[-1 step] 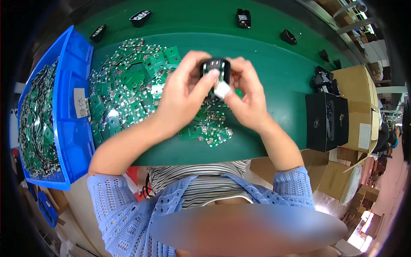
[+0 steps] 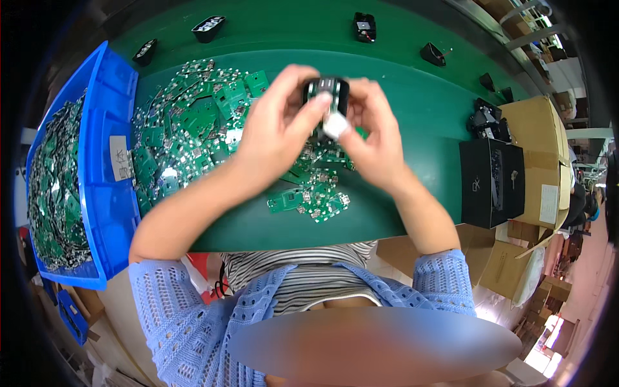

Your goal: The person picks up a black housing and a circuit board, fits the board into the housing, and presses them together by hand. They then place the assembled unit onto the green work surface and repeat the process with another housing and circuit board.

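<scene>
Between my hands, above the green tabletop, is a small black plastic housing (image 2: 327,85) with a green circuit board showing in it. My left hand (image 2: 276,129) grips its left side, the thumb pressed onto the board. My right hand (image 2: 376,132) holds the right side, fingers curled round the edge. Something white (image 2: 334,125) sits at the right thumb's tip; blur hides whether it is a cover on the thumb or a loose piece. Below and left of the hands lie many loose green circuit boards (image 2: 193,119), with a smaller cluster (image 2: 316,197) nearer me.
A blue bin (image 2: 109,213) full of circuit boards stands at the left. Black housings (image 2: 365,28) and a black tray of white parts (image 2: 208,28) sit along the far side. To the right are a black box (image 2: 480,184), a cardboard carton (image 2: 535,161) and piled black parts (image 2: 488,120).
Both hands and the black housing have shifted slightly farther from me. My grip looks the same, and more of the near board cluster shows.
</scene>
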Tool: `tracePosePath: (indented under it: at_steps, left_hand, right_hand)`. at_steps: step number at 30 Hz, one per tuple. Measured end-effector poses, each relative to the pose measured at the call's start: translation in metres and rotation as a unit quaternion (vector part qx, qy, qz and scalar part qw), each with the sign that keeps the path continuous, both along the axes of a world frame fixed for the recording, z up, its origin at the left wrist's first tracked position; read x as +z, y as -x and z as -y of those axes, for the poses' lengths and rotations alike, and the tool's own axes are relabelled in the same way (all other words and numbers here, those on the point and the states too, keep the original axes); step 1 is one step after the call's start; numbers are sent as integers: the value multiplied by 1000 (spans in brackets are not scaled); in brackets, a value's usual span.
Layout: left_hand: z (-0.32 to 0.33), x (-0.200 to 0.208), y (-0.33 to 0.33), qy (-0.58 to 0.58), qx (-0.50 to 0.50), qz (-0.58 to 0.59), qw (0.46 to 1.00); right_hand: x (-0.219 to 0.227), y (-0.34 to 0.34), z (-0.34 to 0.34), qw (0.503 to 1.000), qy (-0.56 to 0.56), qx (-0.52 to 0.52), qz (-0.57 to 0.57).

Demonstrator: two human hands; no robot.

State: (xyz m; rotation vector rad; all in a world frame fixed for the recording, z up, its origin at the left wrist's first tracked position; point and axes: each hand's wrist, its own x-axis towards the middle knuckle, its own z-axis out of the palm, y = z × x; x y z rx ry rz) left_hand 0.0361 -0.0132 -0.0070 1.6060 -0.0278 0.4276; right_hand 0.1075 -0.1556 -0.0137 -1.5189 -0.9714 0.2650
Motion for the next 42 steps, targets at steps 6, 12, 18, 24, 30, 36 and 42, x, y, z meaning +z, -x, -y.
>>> tracePosePath:
  at_steps: [6, 12, 18, 24, 30, 36, 42]
  left_hand:
    - [-62, -27, -129, -112, 115, -72, 984]
    - [-105, -64, -226, -189, 91, -267, 940]
    - [-95, -68, -217, -551, 310, -97, 768]
    - [-48, -29, -194, -476, 126, 38, 870]
    - [-18, 2, -142, -383, 67, 15, 921]
    - [6, 15, -101, -392, 137, -47, 909]
    - [-6, 3, -54, -105, -37, -154, 982]
  right_hand:
    - [-16, -118, -18, 904, 159, -364, 159]
    - [-48, -211, -33, 831, 318, -452, 67]
    - [-38, -206, -52, 854, 416, -291, 110]
    - [-67, -219, -43, 958, 198, -207, 33]
    - [-8, -135, -17, 910, 199, -293, 213]
    - [13, -74, 11, 961, 124, -246, 22]
    - [14, -21, 80, 857, 304, -168, 380]
